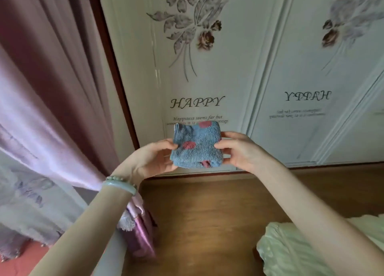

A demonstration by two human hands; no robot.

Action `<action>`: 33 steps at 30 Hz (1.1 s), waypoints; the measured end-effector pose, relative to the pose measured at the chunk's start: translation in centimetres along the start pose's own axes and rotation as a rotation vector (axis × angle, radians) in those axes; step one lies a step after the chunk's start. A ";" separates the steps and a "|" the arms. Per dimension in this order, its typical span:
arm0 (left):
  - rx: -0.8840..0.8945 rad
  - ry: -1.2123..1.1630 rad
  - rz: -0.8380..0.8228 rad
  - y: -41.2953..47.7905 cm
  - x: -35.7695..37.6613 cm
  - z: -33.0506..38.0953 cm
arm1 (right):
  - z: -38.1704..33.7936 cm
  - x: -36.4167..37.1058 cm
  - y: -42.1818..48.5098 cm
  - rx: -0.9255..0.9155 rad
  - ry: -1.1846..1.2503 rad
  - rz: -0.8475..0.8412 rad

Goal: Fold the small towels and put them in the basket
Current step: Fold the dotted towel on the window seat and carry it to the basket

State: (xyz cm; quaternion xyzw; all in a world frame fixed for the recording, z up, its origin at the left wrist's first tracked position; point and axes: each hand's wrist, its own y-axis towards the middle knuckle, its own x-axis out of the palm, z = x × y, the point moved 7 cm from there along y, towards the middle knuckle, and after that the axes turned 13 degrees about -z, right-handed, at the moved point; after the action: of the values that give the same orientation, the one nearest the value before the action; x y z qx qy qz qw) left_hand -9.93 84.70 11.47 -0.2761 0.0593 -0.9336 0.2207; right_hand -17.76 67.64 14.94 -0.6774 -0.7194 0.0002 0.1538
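Note:
A small blue towel with red dots (198, 145) is folded into a thick square and held up in the air in front of a wardrobe. My left hand (154, 159) pinches its left edge between thumb and fingers. On the other side my right hand (239, 151) grips the right edge, thumb on the front. Both arms reach forward from the bottom of the view. No basket is in view.
White wardrobe doors (207, 78) with flower prints and the word HAPPY stand ahead. A pink curtain (52, 88) hangs at the left. Below lies a wooden floor (207, 213). Pale green fabric (291, 250) lies at the bottom right, a purple cloth bundle (139, 234) at the bottom left.

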 end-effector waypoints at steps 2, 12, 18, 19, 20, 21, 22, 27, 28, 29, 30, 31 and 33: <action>-0.040 0.013 -0.069 3.9 1.3 0.3 | -0.6 -3.3 -0.8 -0.015 0.021 0.077; -0.193 0.101 -0.291 23.3 5.5 4.0 | -3.6 -19.3 -0.7 -0.083 0.177 0.443; -0.240 0.145 -0.404 34.5 7.1 8.4 | -7.2 -26.9 1.4 -0.144 0.206 0.577; -0.252 0.160 -0.429 36.2 7.5 8.9 | -7.6 -28.0 1.5 -0.155 0.205 0.591; -0.267 0.178 -0.450 37.8 7.9 9.3 | -8.0 -29.1 1.5 -0.167 0.210 0.608; -0.281 0.197 -0.468 39.3 8.4 9.5 | -8.2 -30.2 1.4 -0.178 0.221 0.631; -0.292 0.207 -0.482 40.9 8.9 9.5 | -8.3 -31.3 1.2 -0.185 0.228 0.655; -0.361 0.185 -0.534 48.0 11.8 8.3 | -8.4 -36.6 -0.3 -0.201 0.258 0.751; -0.373 0.197 -0.549 49.4 12.7 8.0 | -8.2 -37.9 -0.7 -0.208 0.271 0.774; -0.383 0.213 -0.570 50.8 13.5 7.7 | -8.1 -39.3 -1.1 -0.213 0.280 0.798; -0.389 0.229 -0.598 52.3 14.4 7.3 | -8.0 -40.6 -1.4 -0.216 0.282 0.818; -0.397 0.243 -0.632 53.7 15.3 7.0 | -7.9 -42.0 -1.7 -0.217 0.280 0.840; -0.416 0.256 -0.684 56.8 17.2 6.2 | -7.8 -45.1 -2.5 -0.229 0.278 0.893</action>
State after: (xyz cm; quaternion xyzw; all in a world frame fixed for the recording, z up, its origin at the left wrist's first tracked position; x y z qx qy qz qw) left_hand 2.10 26.31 11.91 -0.2002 0.1783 -0.9480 -0.1718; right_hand -16.89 21.87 12.97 -0.9262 -0.3263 -0.1037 0.1579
